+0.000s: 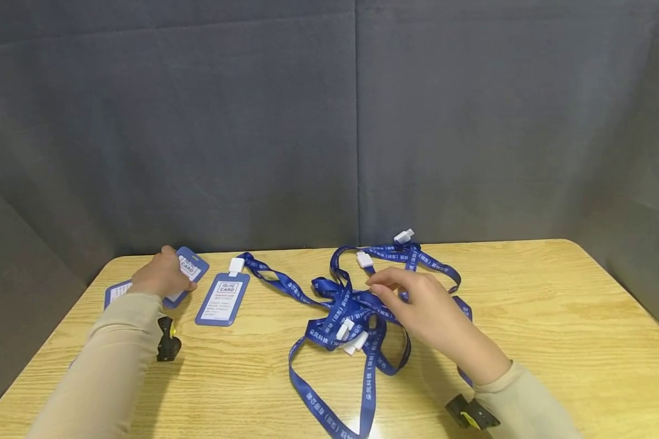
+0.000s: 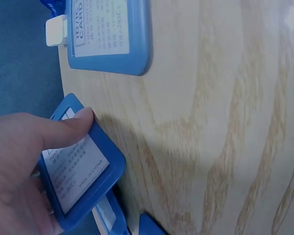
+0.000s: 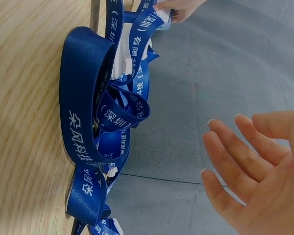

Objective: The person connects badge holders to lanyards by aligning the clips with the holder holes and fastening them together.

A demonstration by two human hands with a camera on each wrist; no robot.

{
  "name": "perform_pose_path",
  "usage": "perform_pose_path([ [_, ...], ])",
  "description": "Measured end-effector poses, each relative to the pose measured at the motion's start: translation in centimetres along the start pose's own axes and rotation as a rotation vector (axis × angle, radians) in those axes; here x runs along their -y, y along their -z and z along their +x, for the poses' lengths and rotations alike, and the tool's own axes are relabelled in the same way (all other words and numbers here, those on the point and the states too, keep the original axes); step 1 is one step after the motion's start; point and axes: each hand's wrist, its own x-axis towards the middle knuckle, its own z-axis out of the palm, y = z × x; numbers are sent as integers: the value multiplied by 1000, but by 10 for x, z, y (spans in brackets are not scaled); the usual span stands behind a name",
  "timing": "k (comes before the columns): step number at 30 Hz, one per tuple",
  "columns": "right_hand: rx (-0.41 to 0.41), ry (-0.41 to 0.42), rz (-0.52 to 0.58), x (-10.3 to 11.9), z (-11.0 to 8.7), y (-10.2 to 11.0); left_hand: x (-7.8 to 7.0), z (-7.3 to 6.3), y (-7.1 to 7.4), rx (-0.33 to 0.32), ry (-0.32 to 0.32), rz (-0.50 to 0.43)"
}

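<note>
My left hand (image 1: pixel 158 273) grips a blue-framed badge holder (image 2: pixel 81 169) at the table's left side, its thumb (image 2: pixel 71 128) across the printed card. Beside it lies another badge holder (image 1: pixel 223 299) with a white clip (image 1: pixel 237 266) joined to a blue lanyard (image 1: pixel 279 281). Over the tangled heap of blue lanyards (image 1: pixel 337 317) hovers my right hand (image 1: pixel 425 308). In the right wrist view its fingers (image 3: pixel 235 156) are loosely bent and hold nothing, apart from the straps. White clips (image 1: pixel 364 260) show among the straps.
More badge holders (image 1: pixel 116 291) lie partly hidden under and beside my left hand. One clip (image 1: pixel 403 236) sits by the back edge of the wooden table (image 1: pixel 554 317). A dark grey cloth (image 1: pixel 472 122) hangs behind the table.
</note>
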Motion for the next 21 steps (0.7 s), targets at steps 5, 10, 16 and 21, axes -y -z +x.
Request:
perform_pose_path([
  [5,2,-10,5,-2,0,0,6,0,1,37,26,-103],
  [10,1,-14,2,-3,0,1,13,1,-2,61,31,-336],
  [16,1,-7,8,-3,2,1,12,-7,4,18,12,-520],
  [21,0,-12,4,-4,1,2,3,-15,11,-36,-3,-593],
])
